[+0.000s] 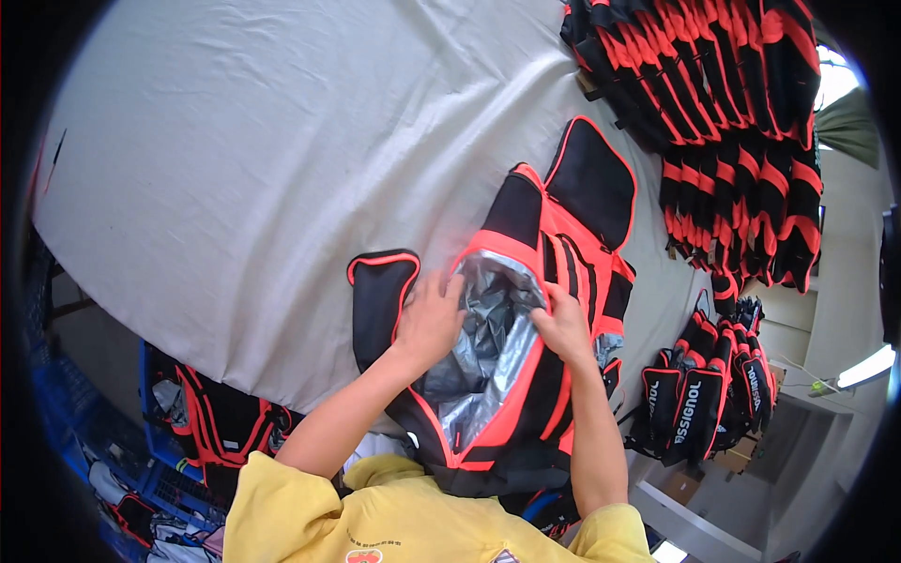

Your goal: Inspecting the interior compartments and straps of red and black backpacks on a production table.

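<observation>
A black bag with orange-red trim (514, 208) lies in front of me on the covered table, its mouth spread wide. Crumpled silver lining (479, 357) shows inside. My left hand (432, 314) is closed on the left rim of the mouth, some fingertips hidden at the edge. On the opposite rim, my right hand (563, 324) pinches the orange-red edge, its thumb side toward the lining. One black flap (593, 183) stretches out at the bag's far end, and a smaller black flap (383, 296) sticks out beside my left hand.
Wrinkled pale cloth covers the large table (235, 169). Similar bags are stacked at the far right (741, 66), with more standing bags (699, 394) lower down. Blue crates (174, 479) holding bag pieces stand at the lower left. A lit tube lamp (865, 366) shows at the right.
</observation>
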A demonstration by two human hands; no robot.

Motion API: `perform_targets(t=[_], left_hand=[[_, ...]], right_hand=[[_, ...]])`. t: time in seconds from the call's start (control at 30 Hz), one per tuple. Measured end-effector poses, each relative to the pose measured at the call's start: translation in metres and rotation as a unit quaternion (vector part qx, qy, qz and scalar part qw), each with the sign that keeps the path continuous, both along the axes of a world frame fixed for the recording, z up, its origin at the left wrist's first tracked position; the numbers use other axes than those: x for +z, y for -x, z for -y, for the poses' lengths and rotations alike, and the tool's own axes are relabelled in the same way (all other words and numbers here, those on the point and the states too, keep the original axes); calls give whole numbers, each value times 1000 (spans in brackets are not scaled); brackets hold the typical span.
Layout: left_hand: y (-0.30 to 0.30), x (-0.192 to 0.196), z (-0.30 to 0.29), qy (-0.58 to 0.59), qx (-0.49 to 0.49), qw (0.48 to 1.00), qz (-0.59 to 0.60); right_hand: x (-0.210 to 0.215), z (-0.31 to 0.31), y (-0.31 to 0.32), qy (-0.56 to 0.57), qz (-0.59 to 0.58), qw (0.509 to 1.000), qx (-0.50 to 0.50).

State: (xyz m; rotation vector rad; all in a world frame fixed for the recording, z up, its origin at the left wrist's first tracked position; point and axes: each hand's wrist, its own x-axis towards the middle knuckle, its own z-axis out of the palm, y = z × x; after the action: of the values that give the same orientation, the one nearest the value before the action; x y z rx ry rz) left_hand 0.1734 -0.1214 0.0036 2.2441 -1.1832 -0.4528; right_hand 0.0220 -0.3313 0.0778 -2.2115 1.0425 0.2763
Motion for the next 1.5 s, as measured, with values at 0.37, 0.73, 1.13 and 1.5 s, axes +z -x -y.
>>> perform_targets(t=[0.37, 0.73, 1.13, 1.5], left_hand=[[-11, -31, -15, 94, 33, 787, -608], [-6, 107, -124, -50, -302, 951, -41], [10, 47, -230, -8, -127, 989, 73], [26, 30, -247, 3, -19, 992, 128]], right_hand=[[18, -17, 50, -240, 196, 921, -234], [77, -115, -21, 171, 87, 963, 188], [35, -170, 23, 74, 87, 966, 230], [56, -161, 43, 43, 140, 976, 162]])
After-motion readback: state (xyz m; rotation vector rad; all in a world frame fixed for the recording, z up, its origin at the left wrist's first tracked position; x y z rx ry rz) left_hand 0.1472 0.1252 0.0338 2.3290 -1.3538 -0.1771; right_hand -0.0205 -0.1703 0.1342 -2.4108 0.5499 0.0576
